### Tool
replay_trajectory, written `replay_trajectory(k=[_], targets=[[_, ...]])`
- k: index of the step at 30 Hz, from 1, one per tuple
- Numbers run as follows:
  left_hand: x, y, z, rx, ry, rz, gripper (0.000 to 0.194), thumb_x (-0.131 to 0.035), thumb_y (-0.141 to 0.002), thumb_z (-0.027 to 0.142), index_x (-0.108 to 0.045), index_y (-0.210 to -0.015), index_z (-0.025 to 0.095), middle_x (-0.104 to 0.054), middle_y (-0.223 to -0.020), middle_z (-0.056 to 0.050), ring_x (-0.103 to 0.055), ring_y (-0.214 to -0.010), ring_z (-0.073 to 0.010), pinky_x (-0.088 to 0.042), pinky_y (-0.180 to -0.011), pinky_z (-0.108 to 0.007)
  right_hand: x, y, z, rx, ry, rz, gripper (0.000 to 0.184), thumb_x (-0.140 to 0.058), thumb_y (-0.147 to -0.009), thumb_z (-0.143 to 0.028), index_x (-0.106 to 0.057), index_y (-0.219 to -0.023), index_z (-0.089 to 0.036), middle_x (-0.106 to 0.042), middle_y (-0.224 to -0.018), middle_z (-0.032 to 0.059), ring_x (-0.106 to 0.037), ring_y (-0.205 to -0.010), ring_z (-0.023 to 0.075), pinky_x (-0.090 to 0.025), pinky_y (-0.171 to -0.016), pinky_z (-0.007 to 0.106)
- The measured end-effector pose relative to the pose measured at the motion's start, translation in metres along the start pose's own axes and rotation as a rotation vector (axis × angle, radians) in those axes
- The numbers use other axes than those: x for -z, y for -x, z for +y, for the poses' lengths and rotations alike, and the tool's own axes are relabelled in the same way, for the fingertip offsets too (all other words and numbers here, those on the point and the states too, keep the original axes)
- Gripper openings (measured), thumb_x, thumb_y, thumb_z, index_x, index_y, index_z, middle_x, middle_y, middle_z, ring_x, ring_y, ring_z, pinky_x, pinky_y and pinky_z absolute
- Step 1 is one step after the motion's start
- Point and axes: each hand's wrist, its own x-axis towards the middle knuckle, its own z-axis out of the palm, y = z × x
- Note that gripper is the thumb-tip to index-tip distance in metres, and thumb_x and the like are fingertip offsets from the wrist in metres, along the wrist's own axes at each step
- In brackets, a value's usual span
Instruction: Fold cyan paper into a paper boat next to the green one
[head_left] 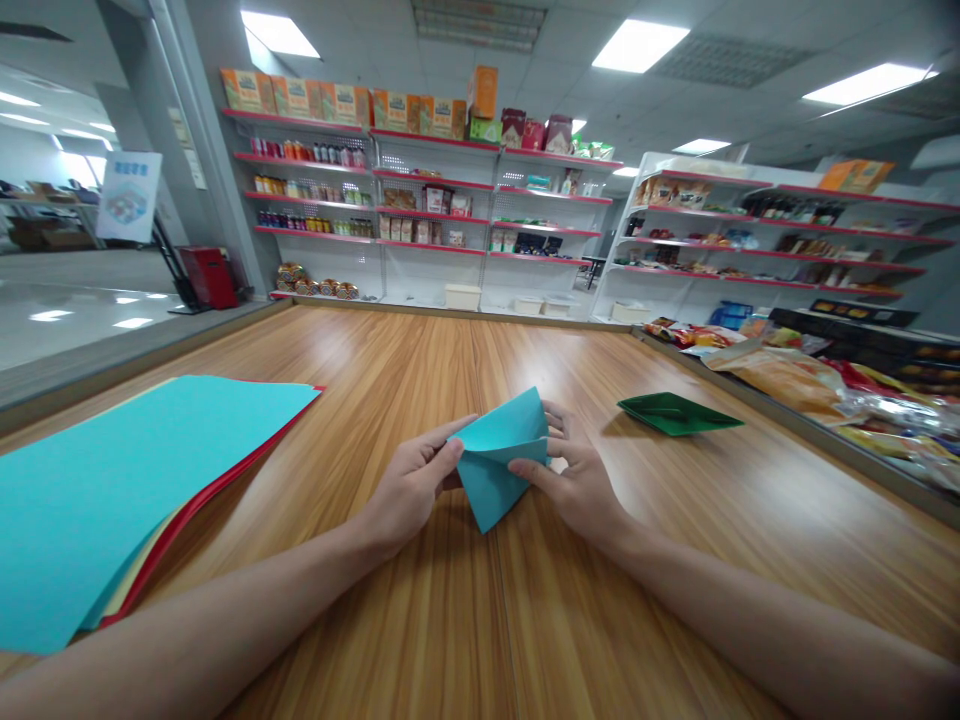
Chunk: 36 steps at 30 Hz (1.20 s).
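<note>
A folded turquoise paper point(499, 455) is held just above the wooden table point(420, 360) in front of me. My left hand point(412, 485) pinches its left edge with thumb and fingers. My right hand point(574, 475) grips its right side, thumb on the front and fingers behind. The paper is folded into a pointed shape, its tip pointing down toward me. A folded dark green paper shape point(679, 413) lies on the table to the right, apart from both hands.
A stack of coloured sheets point(112, 490), turquoise on top with red and yellow beneath, lies at the left. Snack packets point(810, 385) fill a ledge along the right edge. Shop shelves point(427, 200) with goods stand behind the table.
</note>
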Motion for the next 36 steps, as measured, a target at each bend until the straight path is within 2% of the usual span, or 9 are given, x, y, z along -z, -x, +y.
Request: replay_trajectory(k=[2, 5, 14, 18, 22, 25, 27, 31, 36], targets=[[0.0, 0.0, -0.002, -0.031, -0.099, 0.063, 0.034, -0.053, -0.089, 0.034, -0.049, -0.118, 0.018, -0.065, -0.08, -0.002, -0.059, -0.071, -0.0129, -0.049, -0.069, -0.028, 0.0, 0.0, 0.0, 0.004, -0.008, 0.006, 0.011, -0.069, -0.076, -0.038, -0.074, -0.079, -0.028, -0.058, -0.115, 0.0041, -0.048, -0.115, 0.0247, -0.035, -0.103, 0.044], [0.0, 0.0, -0.005, -0.084, -0.239, 0.15, 0.02, -0.058, -0.086, 0.035, -0.047, -0.094, 0.02, -0.059, -0.064, 0.005, -0.055, -0.06, -0.0098, -0.047, -0.061, -0.023, 0.001, -0.002, 0.0, 0.021, -0.017, 0.008, 0.011, -0.068, -0.076, -0.038, -0.074, -0.078, -0.029, -0.061, -0.11, 0.0042, -0.042, -0.121, 0.0253, -0.034, -0.103, 0.044], [0.003, 0.001, -0.006, -0.226, -0.425, 0.265, 0.029, -0.06, -0.083, 0.03, -0.041, -0.065, 0.018, -0.051, -0.057, 0.005, -0.05, -0.054, -0.0085, -0.042, -0.05, -0.019, 0.001, -0.001, -0.005, 0.035, -0.012, 0.028, 0.011, -0.069, -0.076, -0.034, -0.074, -0.075, -0.025, -0.059, -0.11, 0.0056, -0.048, -0.114, 0.0237, -0.037, -0.1, 0.042], [0.001, 0.003, -0.002, -0.2, -0.372, 0.231, 0.026, -0.056, -0.086, 0.031, -0.041, -0.068, 0.018, -0.052, -0.06, 0.005, -0.053, -0.057, -0.0097, -0.049, -0.056, -0.023, 0.001, -0.001, -0.004, 0.035, -0.01, 0.032, 0.011, -0.07, -0.076, -0.034, -0.073, -0.074, -0.024, -0.059, -0.11, 0.0056, -0.05, -0.11, 0.0227, -0.038, -0.099, 0.04], [0.0, 0.002, 0.001, -0.103, -0.164, 0.211, 0.016, -0.051, -0.089, 0.033, -0.045, -0.086, 0.019, -0.058, -0.065, 0.004, -0.058, -0.058, -0.0115, -0.051, -0.059, -0.027, 0.002, -0.001, -0.003, 0.036, 0.012, 0.032, 0.012, -0.07, -0.076, -0.035, -0.073, -0.074, -0.024, -0.058, -0.11, 0.006, -0.047, -0.114, 0.024, -0.037, -0.1, 0.041], [0.001, 0.0, 0.001, -0.037, 0.003, 0.178, 0.02, -0.048, -0.09, 0.035, -0.042, -0.102, 0.02, -0.065, -0.07, 0.001, -0.063, -0.062, -0.0148, -0.052, -0.062, -0.031, 0.002, 0.0, -0.002, 0.028, 0.018, 0.019, 0.012, -0.069, -0.077, -0.035, -0.073, -0.074, -0.024, -0.06, -0.106, 0.006, -0.047, -0.113, 0.0236, -0.037, -0.1, 0.04], [0.001, -0.001, 0.0, -0.027, -0.006, 0.157, 0.024, -0.051, -0.088, 0.035, -0.041, -0.105, 0.021, -0.066, -0.071, 0.001, -0.063, -0.064, -0.0153, -0.053, -0.065, -0.033, 0.001, 0.0, -0.001, 0.012, 0.019, 0.008, 0.013, -0.068, -0.077, -0.035, -0.073, -0.073, -0.024, -0.061, -0.104, 0.0055, -0.051, -0.107, 0.0223, -0.037, -0.099, 0.04], [0.0, -0.004, -0.001, -0.018, -0.276, 0.162, 0.019, -0.058, -0.084, 0.035, -0.052, -0.084, 0.017, -0.064, -0.07, 0.0, -0.062, -0.066, -0.0144, -0.052, -0.066, -0.03, 0.001, 0.0, 0.004, -0.043, 0.069, 0.017, 0.018, -0.069, -0.075, -0.039, -0.072, -0.07, -0.022, -0.059, -0.11, 0.0067, -0.051, -0.107, 0.0237, -0.038, -0.098, 0.041], [0.011, -0.011, -0.006, 0.114, -0.766, 0.088, 0.028, -0.054, -0.083, 0.037, -0.064, -0.07, 0.014, -0.063, -0.065, -0.003, -0.061, -0.065, -0.0173, -0.048, -0.064, -0.03, 0.003, -0.001, 0.015, -0.158, 0.175, -0.068, 0.022, -0.066, -0.076, -0.04, -0.071, -0.077, -0.019, -0.05, -0.126, 0.0108, -0.044, -0.119, 0.0293, -0.035, -0.098, 0.047]])
